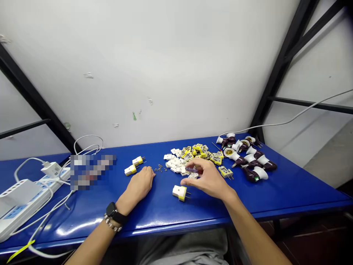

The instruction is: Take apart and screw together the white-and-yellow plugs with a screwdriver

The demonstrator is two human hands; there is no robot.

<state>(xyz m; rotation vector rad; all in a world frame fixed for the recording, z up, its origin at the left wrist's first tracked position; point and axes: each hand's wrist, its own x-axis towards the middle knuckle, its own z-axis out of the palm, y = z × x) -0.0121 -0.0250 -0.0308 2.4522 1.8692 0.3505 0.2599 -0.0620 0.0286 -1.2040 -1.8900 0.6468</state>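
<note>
My left hand rests on the blue table with its fingers curled in. Whatever its fingertips may hold is hidden. Just right of it lie several small screws, and behind it are two white-and-yellow two-pin plugs. My right hand is curled around a translucent purple-red screwdriver handle, mostly covered by the fingers; the shaft cannot be made out. Below the right thumb another assembled plug lies on its side, pins to the right. A heap of white plug covers and yellow plug halves sits behind the right hand.
Several dark purple lamp holders with white collars are piled at the right. A single open plug half lies before them. At the left stand a white power strip and loose white cables. A white wall rises behind the table.
</note>
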